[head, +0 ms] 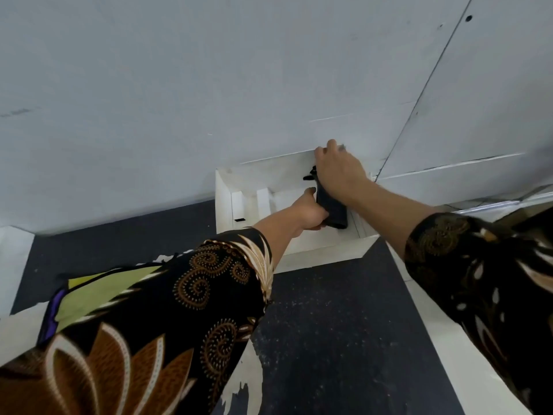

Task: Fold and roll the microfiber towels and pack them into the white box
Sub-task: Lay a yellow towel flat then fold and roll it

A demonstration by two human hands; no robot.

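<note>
Two patterned sleeves (pixel 209 280) reach forward over a dark mat (pixel 329 324). The left hand (pixel 308 212), the nearer one, grips the near end of a dark rolled towel (pixel 333 209) inside the right part of the white box (pixel 323 253). The roll's long axis runs away from the person. The right hand (pixel 338 166) covers its far end; whether those fingers clasp it is hidden.

Both your hands are inside the white box (pixel 223 205), which sits on the dark mat (pixel 329 324) against the pale wall (pixel 179 85). Your left hand (pixel 308 212) grips the near end of the rolled black towel (pixel 333 209) from the left, and your right hand (pixel 338 169) clasps its far end from above. The towel lies in the box's right part, with white dividers (pixel 263 202) standing to its left.
</note>
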